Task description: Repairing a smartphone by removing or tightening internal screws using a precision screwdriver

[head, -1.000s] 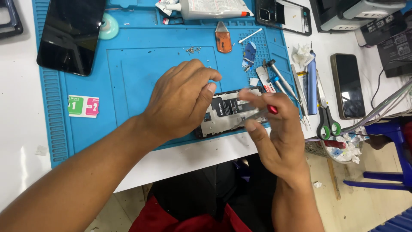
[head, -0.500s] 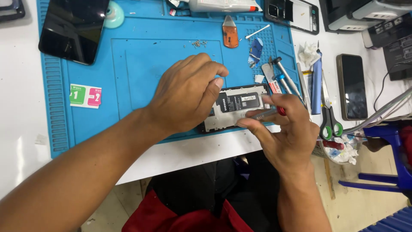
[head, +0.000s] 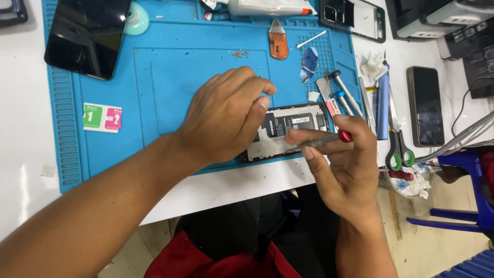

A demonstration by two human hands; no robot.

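Observation:
An opened phone (head: 288,131) with its back off lies on the blue work mat (head: 154,77), battery and frame showing. My left hand (head: 224,116) rests on the phone's left part, fingers curled over it and the thumb pressing on the battery area. My right hand (head: 342,164) pinches a slim metal screwdriver (head: 321,140) with a red end cap, held nearly level across the phone's lower right edge. The tool's tip is hidden behind my fingers.
On the mat lie a dark screen panel (head: 85,36), a green and pink wipe packet (head: 102,117), an orange pry tool (head: 278,42), tiny screws (head: 239,53) and several drivers (head: 342,92). Green-handled scissors (head: 397,139), a black phone (head: 426,105) and a phone frame (head: 355,18) lie to the right.
My right hand has turned the screwdriver flatter and shifted a little lower along the phone's right edge. My left hand stays on the phone.

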